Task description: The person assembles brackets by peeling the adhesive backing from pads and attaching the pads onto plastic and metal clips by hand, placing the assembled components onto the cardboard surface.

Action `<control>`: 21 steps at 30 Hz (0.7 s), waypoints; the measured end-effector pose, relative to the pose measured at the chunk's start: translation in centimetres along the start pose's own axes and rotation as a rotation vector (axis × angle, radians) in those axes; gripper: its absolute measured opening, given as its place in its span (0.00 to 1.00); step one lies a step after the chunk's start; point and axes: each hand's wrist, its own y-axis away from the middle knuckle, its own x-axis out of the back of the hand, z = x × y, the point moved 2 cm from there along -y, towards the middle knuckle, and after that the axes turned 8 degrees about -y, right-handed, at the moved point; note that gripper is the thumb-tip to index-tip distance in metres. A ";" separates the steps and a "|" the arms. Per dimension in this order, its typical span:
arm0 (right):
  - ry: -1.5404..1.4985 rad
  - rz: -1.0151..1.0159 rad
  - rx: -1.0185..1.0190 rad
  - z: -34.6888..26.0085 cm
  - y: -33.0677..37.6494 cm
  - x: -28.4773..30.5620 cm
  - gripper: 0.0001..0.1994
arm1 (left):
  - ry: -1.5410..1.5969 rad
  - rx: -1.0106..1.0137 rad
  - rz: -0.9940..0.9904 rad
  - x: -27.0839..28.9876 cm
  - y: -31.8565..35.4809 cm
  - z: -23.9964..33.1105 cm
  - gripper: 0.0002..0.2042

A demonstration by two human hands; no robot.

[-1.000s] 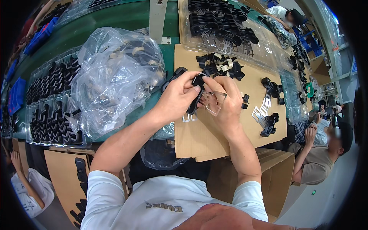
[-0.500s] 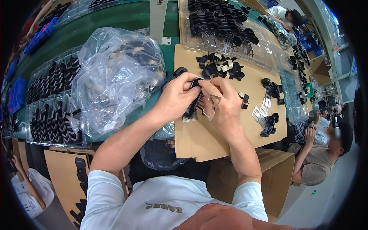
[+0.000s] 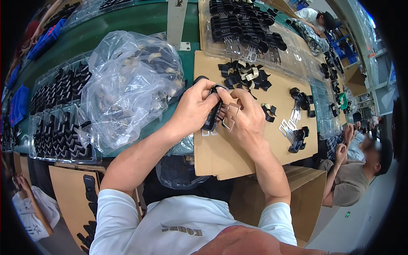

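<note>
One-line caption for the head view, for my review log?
Left hand and right hand together grip a black plastic part and a metal clip over a cardboard sheet, beside a clear bag.

A big crinkly clear plastic bag sits left of the brown cardboard sheet, with trays of black parts further left.

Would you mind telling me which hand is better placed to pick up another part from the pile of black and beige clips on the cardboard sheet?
The right hand, probably. It lies nearer the pile of black and beige clips, up and to its right, while the left hand grips the long black plastic part.
</note>
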 end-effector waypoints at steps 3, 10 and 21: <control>0.005 -0.015 0.025 0.2 0.1 0.0 0.27 | 0.059 -0.015 -0.002 0.0 -0.3 -0.7 0.05; 0.011 -0.040 0.039 0.0 -0.5 0.3 0.30 | -0.017 -0.029 -0.011 0.1 -0.2 -0.3 0.06; -0.387 -0.009 -0.314 1.0 0.6 -0.1 0.28 | 0.140 0.007 -0.012 0.1 0.0 0.4 0.08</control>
